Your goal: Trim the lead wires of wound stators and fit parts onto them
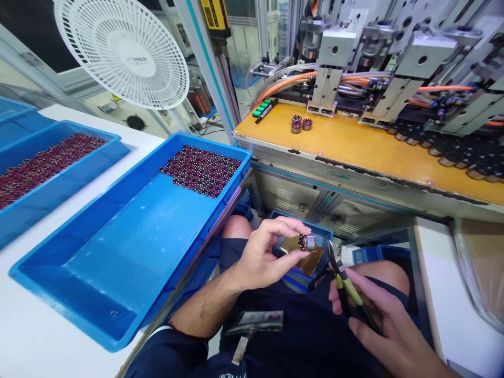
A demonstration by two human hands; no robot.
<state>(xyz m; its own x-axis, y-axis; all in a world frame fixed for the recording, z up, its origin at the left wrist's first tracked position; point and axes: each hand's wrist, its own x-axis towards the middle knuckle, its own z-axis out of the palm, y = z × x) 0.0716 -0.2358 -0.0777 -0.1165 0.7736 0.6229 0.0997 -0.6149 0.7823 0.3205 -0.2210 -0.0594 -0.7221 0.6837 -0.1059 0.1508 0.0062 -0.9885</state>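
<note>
Silver on the outside with what look like copper-toned windings at one end, the small cylindrical part (308, 242) is pinched between the thumb and fingers of the left hand (268, 254), up above the lap and over a blue bin (297, 282). The right hand (378, 304) is wrapped round the green-and-black handles of the cutters (344, 286), tips pointing up, near the part but not touching it. Can't really tell if the blades are parted. For what it's worth, I'd keep that pinch on the smooth side, because the wound end looks like the bit that'd hate being squeezed. Also worth turning the part so whatever the blades are meant for faces them, rather than twisting the cutter wrist. Looks like there's a thin strand by the lower edge, though it's too fine to be sure. If so, I'd come in with just the tips, keep the left thumb well clear, and go gently so nothing nicks the windings. Staying over the bin seems smart too: any scraps ought to drop there and not into the big blue tray (129, 226) of parts (202, 170) on the left.
</note>
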